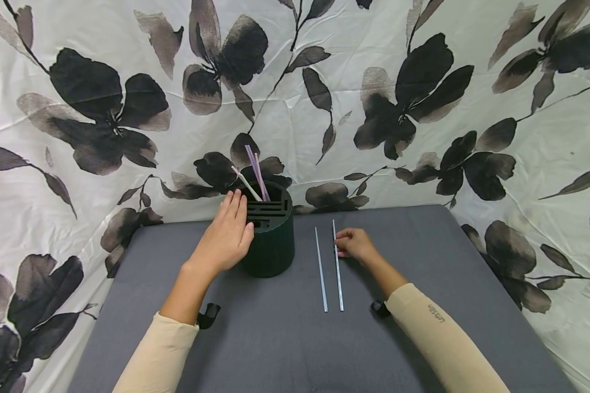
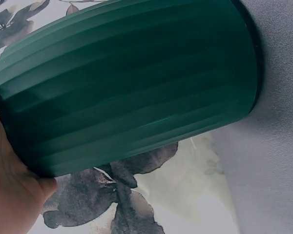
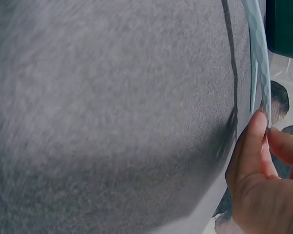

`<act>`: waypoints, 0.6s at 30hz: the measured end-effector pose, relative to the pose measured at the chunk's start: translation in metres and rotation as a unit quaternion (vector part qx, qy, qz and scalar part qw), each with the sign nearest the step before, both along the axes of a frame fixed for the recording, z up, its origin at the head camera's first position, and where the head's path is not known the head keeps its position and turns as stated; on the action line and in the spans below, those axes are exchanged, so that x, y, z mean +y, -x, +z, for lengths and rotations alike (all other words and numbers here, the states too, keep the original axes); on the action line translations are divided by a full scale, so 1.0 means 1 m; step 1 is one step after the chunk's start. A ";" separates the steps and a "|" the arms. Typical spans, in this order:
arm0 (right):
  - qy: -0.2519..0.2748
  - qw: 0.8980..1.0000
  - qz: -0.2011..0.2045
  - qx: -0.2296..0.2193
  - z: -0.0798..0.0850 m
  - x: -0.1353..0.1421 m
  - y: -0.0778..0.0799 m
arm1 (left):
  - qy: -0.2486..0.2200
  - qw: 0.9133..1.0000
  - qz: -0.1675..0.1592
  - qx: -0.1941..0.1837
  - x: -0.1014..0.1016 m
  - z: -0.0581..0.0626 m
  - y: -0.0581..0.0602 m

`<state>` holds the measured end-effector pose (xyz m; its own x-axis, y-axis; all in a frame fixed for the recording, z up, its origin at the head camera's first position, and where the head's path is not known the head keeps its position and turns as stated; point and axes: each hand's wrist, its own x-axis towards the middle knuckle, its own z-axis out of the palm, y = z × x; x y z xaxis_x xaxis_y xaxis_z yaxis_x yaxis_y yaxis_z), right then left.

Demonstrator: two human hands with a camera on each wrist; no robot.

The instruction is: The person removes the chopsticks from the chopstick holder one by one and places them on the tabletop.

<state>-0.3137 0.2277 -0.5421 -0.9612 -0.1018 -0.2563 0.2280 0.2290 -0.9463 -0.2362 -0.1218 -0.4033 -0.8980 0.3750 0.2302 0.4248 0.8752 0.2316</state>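
A dark green round utensil holder (image 1: 270, 254) with a slotted top stands near the table's back edge; its ribbed wall (image 2: 127, 87) fills much of the left wrist view. My left hand (image 1: 228, 232) rests along the holder's upper left rim, fingers straight and thumb at the near side. Purple and pale sticks (image 1: 257, 173) poke up from its back opening. To its right, my right hand (image 1: 356, 244) pinches a thin pale blue, straw-like stick (image 1: 339, 284) between thumb and fingertips. The right wrist view shows wavy marks along this stick (image 3: 260, 53). A similar stick (image 1: 321, 273) lies just left of it.
The grey table (image 1: 285, 344) runs back to a hanging cloth (image 1: 319, 180) with dark flowers. The cloth falls close behind the holder. Black wrist bands (image 1: 208, 315) show below both hands, and both arms wear beige sleeves (image 1: 442, 338).
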 end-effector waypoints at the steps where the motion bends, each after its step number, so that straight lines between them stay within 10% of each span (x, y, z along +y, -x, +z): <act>1: 0.000 1.000 -0.003 -0.003 0.000 -0.001 0.000 | 0.000 1.000 0.000 -0.001 0.000 0.000 0.000; 18: -0.030 0.999 -0.004 -0.014 0.001 -0.015 0.001 | 0.001 1.000 0.005 0.000 0.002 0.000 0.003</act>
